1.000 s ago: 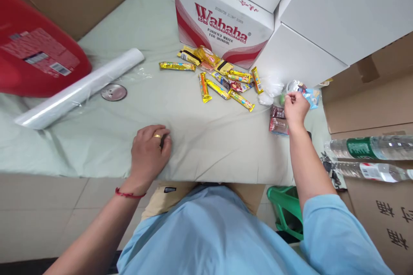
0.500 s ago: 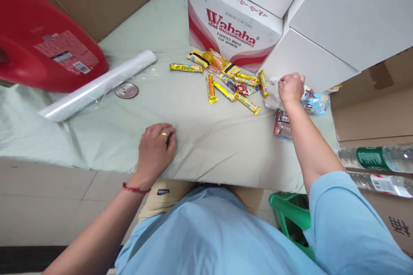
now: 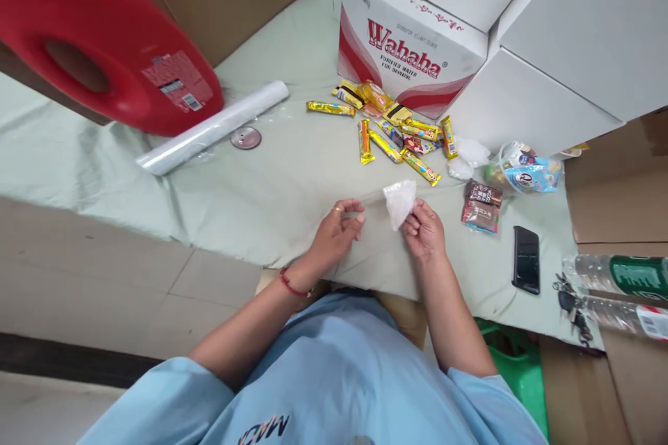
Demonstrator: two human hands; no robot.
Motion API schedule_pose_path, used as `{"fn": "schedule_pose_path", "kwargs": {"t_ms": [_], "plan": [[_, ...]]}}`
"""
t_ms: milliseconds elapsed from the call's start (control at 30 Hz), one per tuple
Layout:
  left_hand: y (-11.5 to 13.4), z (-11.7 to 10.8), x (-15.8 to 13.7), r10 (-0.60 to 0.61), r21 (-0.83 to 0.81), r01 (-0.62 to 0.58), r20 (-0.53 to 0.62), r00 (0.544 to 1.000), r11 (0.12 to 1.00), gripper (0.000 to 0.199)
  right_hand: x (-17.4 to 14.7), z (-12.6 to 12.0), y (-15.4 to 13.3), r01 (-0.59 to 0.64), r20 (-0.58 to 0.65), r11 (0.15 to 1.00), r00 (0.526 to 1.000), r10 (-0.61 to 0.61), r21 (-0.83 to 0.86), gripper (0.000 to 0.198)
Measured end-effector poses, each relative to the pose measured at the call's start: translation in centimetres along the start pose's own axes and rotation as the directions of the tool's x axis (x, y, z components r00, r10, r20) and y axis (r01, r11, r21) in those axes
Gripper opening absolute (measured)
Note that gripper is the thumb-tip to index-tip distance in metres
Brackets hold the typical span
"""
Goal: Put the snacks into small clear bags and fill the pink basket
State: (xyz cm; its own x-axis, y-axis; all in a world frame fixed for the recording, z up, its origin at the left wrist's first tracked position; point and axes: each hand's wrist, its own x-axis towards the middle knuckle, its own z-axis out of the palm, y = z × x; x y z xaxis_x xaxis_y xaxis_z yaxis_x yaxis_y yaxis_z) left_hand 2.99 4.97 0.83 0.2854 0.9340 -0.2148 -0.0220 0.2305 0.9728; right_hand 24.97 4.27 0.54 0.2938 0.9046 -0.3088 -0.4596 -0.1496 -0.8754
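Between thumb and fingers my right hand [image 3: 425, 231] pinches a crumpled, whitish, see-through plastic bag [image 3: 400, 204], held over the front middle of the table. My left hand [image 3: 337, 233] hovers to the left of the bag, fingers loosely bent with the thumb apart, and nothing shows in it. Two similar plastic bags [image 3: 470, 153] lie behind my right hand. Beyond the held bag is a loose pile of yellow-wrapped snack sticks [image 3: 420, 167] and other small packets [image 3: 374, 96]. Brown cocoa packets [image 3: 481, 207] lie to the right.
A plastic roll [image 3: 213, 128] and a round metal lid [image 3: 245, 138] lie left, beside a large red jug [image 3: 172, 76]. Behind stands a Wahaha carton [image 3: 407, 49]. At right are a tub of snacks [image 3: 527, 170], a phone [image 3: 526, 259], keys [image 3: 571, 306] and bottles [image 3: 626, 274].
My right hand has come back from beside the plastic bags at the right, bringing one with it. My left hand has lifted and moved right towards it. The view has shifted.
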Motion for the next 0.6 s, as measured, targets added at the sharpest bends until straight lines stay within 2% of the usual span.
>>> {"fn": "schedule_pose_path", "kwargs": {"t_ms": [67,133,167,267,367,400,467,533,567,600], "plan": [[-0.3,1.4,0.4,-0.027,-0.154,0.029,0.017,1.0,0.988,0.071,-0.4,0.6,1.1,0.05,-0.035,0.999,0.998,-0.05,-0.015,0.044],[-0.8,2.1,0.4,-0.062,-0.207,0.064,0.018,0.998,0.976,0.078,-0.7,1.1,1.8,0.089,-0.057,0.993,0.994,-0.093,-0.073,0.043],[-1.0,2.2,0.4,-0.081,-0.201,0.082,0.014,0.997,0.976,0.075,-0.9,1.2,2.1,0.098,-0.057,0.989,0.993,-0.105,-0.111,0.042],[-1.7,2.0,0.2,-0.102,-0.126,0.098,-0.024,0.995,0.987,0.05,-1.3,1.3,2.7,0.127,-0.041,0.968,0.989,-0.139,-0.215,0.04],[-2.2,1.3,0.1,-0.074,-0.098,0.069,-0.046,0.996,0.993,0.039,-0.6,0.4,1.6,0.23,-0.117,0.924,0.954,-0.276,-0.305,0.036],[-2.4,1.0,0.1,-0.067,-0.092,0.063,-0.043,0.997,0.994,0.038,0.1,-0.1,0.7,0.29,-0.152,0.888,0.92,-0.362,-0.358,0.034],[-2.5,0.8,0.1,-0.061,-0.05,0.059,-0.031,0.998,0.997,0.035,2.0,-1.2,-2.0,0.422,-0.184,0.749,0.797,-0.575,-0.511,0.03],[-2.6,0.7,0.0,-0.056,0.004,0.056,-0.026,0.998,0.998,0.032,4.5,-2.3,-5.5,0.497,-0.132,0.527,0.629,-0.766,-0.689,0.03],[-2.6,0.7,0.0,-0.051,0.021,0.052,-0.026,0.998,0.998,0.031,5.8,-2.7,-7.2,0.49,-0.076,0.41,0.567,-0.82,-0.769,0.035],[-2.6,0.8,0.0,-0.045,0.029,0.046,-0.025,0.999,0.999,0.029,7.1,-3.1,-8.8,0.461,0.004,0.3,0.551,-0.834,-0.835,0.039]]}}
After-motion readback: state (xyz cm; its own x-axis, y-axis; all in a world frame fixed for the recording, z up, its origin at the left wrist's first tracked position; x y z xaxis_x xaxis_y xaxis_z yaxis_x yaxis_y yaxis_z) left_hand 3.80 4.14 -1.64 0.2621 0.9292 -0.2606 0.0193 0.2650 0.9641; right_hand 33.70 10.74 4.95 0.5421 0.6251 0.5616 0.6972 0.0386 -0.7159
